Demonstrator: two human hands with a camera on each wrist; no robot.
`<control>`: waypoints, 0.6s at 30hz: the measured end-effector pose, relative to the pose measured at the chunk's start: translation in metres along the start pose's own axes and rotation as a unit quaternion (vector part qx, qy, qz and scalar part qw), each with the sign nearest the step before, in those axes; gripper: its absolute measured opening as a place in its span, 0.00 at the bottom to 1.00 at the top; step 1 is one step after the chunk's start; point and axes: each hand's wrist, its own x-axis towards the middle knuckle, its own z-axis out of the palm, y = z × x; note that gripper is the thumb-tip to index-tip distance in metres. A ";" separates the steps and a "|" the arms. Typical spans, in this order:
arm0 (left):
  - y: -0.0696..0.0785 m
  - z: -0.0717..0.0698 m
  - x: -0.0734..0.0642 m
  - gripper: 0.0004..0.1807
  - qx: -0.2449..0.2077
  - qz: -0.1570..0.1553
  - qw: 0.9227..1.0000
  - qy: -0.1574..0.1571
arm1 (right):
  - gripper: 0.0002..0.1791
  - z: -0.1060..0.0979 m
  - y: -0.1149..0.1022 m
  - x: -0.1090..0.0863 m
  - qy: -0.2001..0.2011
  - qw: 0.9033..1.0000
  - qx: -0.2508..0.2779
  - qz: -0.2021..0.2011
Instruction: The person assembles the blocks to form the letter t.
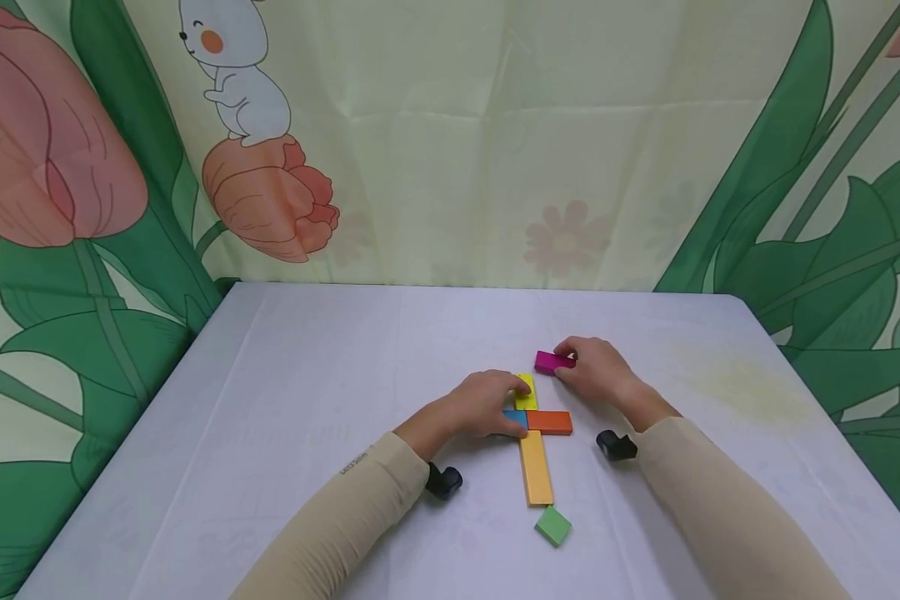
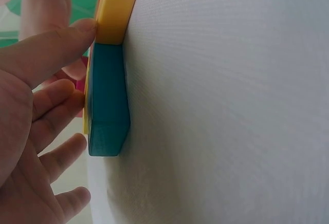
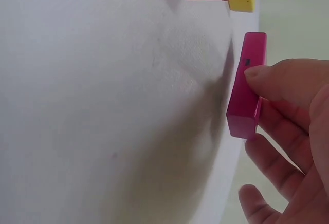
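Observation:
Between thumb and fingers, my right hand pinches a magenta block beyond the other blocks. My left hand rests its fingertips over a small yellow block and a blue block, partly covering both. In the left wrist view its fingers are loosely extended, with the thumb at the light orange block. A red-orange block lies end to end with the blue one, making a crossbar. Below the crossbar, the light orange block runs toward me, and a green square block sits turned at its near end.
A white cloth covers the table, with a yellowish stain at the right. Behind it hangs a curtain printed with tulips and a white animal. Black wrist cameras stick out below each sleeve, the left one near the blocks.

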 end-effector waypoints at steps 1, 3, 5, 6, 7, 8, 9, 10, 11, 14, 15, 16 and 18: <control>0.000 0.000 0.000 0.34 0.000 -0.001 1.000 -0.001 | 0.23 -0.001 0.001 -0.002 0.000 1.000 0.001 -0.003; 0.000 0.000 0.000 0.34 -0.001 -0.001 1.000 -0.002 | 0.22 -0.002 0.002 -0.006 0.003 1.000 0.001 -0.010; 0.000 0.000 0.000 0.34 -0.002 0.000 1.000 -0.001 | 0.21 -0.004 0.003 -0.011 0.005 1.000 -0.001 -0.018; 0.000 0.001 0.000 0.34 -0.002 0.001 1.000 -0.001 | 0.21 -0.005 0.004 -0.014 0.006 1.000 -0.004 -0.022; 0.000 0.001 0.000 0.34 -0.002 0.003 1.000 0.000 | 0.20 -0.006 0.005 -0.017 0.007 1.000 -0.005 -0.026; -0.001 0.001 0.000 0.34 -0.003 0.004 1.000 0.000 | 0.20 -0.007 0.005 -0.020 0.007 1.000 -0.006 -0.029; -0.001 0.001 0.000 0.34 -0.004 0.006 1.000 0.001 | 0.19 -0.008 0.005 -0.023 0.006 0.999 -0.007 -0.031; -0.001 0.001 0.000 0.34 -0.004 0.008 1.000 0.002 | 0.19 -0.008 0.005 -0.027 0.005 0.999 -0.008 -0.032; -0.002 0.001 0.000 0.33 -0.004 0.011 1.000 0.002 | 0.19 -0.009 0.005 -0.030 0.005 0.999 -0.008 -0.035; -0.002 0.002 0.000 0.33 -0.002 0.014 1.000 0.003 | 0.19 -0.010 0.005 -0.042 0.005 0.999 -0.009 -0.047; -0.002 0.002 0.000 0.33 -0.001 0.014 1.000 0.004 | 0.18 -0.010 0.005 -0.045 0.005 0.999 -0.010 -0.052; -0.002 0.002 0.000 0.33 0.002 0.014 1.000 0.005 | 0.18 -0.010 0.005 -0.049 0.006 0.998 -0.011 -0.057; -0.001 0.002 0.000 0.33 0.005 0.013 1.000 0.006 | 0.17 -0.011 0.004 -0.057 0.005 0.998 -0.012 -0.066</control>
